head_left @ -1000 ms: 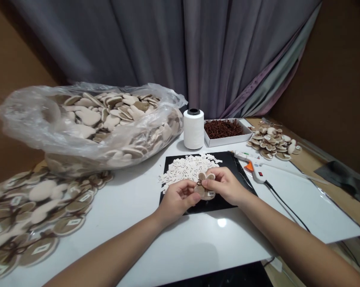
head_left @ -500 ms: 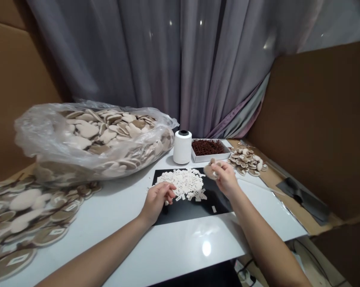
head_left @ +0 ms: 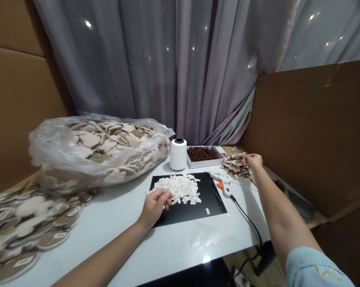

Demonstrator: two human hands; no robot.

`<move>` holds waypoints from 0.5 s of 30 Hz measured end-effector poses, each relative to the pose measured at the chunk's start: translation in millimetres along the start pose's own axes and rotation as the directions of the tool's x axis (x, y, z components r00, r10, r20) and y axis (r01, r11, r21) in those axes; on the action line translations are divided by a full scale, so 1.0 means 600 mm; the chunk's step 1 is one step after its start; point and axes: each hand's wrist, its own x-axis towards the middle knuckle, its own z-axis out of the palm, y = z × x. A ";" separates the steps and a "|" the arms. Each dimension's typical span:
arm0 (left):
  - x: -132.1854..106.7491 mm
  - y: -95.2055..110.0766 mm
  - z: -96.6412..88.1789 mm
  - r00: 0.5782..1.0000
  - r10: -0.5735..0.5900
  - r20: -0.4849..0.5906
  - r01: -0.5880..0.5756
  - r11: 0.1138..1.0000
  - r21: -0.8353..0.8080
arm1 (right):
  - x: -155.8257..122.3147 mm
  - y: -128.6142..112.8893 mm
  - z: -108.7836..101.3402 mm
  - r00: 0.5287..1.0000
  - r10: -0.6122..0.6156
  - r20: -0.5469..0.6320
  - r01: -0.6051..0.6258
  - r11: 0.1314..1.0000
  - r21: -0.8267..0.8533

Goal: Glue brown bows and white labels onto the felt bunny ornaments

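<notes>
"Grey curtains (head_left: 168, 67) and brown cardboard panels (head_left: 305, 127) close in a white table (head_left: 180, 243). What's the person's right hand (head_left: 254, 161) doing?"

"It's stretched out to the far right corner, at a heap of beige-and-brown cutouts (head_left: 236, 167). The fingers (head_left: 249, 158) are right on top of the heap, but I can't tell whether they're pinching a piece."

"And the left hand (head_left: 153, 206)?"

"Palm down, fingers loosely curled, with nothing showing in its grasp. It lies at the left edge of a black sheet (head_left: 211, 199), against a pile of small white paper labels (head_left: 176, 189). One stray label (head_left: 207, 211) lies apart on the sheet."

"What's near the right arm?"

"A hot glue gun (head_left: 223, 185) with an orange stand lies just beside the heap, and its black cord (head_left: 248, 225) runs off the table's edge. A light blue sleeve (head_left: 314, 269) shows at the bottom of the view."

"Further back?"

"A white thread cone (head_left: 178, 154) and a white box of brown cord pieces (head_left: 203, 164) stand behind the sheet, next to a clear plastic bag (head_left: 99, 149) packed with beige heart-shaped blanks. Tagged heart pieces (head_left: 52, 239) lie spread across the table's left side."
</notes>
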 end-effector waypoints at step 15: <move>0.187 0.145 -0.223 0.962 0.160 -0.221 0.162 0.317 0.934 | -0.291 0.010 0.049 0.617 -0.398 0.679 0.507 0.861 0.044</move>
